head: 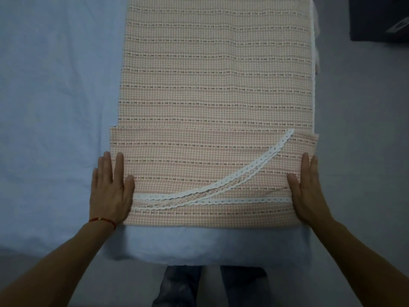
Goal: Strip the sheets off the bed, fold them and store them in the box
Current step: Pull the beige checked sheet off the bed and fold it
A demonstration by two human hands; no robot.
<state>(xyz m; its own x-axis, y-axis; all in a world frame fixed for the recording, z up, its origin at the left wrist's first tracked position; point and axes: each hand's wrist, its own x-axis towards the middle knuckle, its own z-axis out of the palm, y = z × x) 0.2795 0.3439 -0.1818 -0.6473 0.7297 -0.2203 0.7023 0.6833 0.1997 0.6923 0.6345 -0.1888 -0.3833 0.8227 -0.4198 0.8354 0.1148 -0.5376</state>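
Two hands lie flat on a pink checked sheet spread lengthwise along the right part of a bed, over a pale blue sheet; the near end is folded back on itself, white lace trim curving across the flap; the left hand, a red string bracelet at its wrist, presses the flap's left edge with straight fingers, gripping nothing; the right hand presses the right edge likewise; a dark object stands on the floor at upper right.
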